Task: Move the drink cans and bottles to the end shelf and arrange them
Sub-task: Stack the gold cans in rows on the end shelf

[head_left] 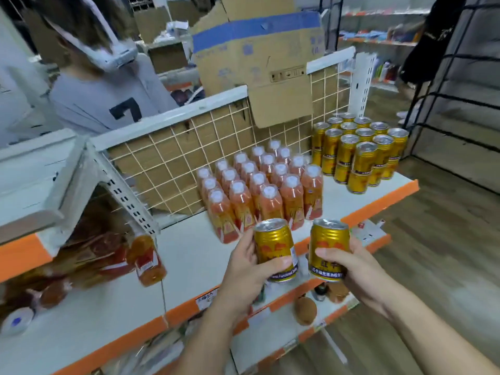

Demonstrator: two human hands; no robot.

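Two gold cans are held low in the middle of the frame, above the white shelf point(189, 253) with the orange edge. The left hand point(243, 269) holds the left can point(274, 247) with fingers and thumb curled around its lower half. The right hand point(357, 274) grips the right can point(328, 247) in the same way, fingers clamped on the label. Both cans are upright and a little apart from each other. The can block point(359, 150) stands at the right of the frame, at the end of the shelf, stacked in two layers. The orange bottles point(259, 190) stand in rows at the middle, just beside it. I judge that the step in hand is carrying these two cans to the block. To do it well, pass them in front of the bottles, not over them. Set each one flat against a neighbour in the front row, and let go only when it sits steady, because a stacked can may tip easily.
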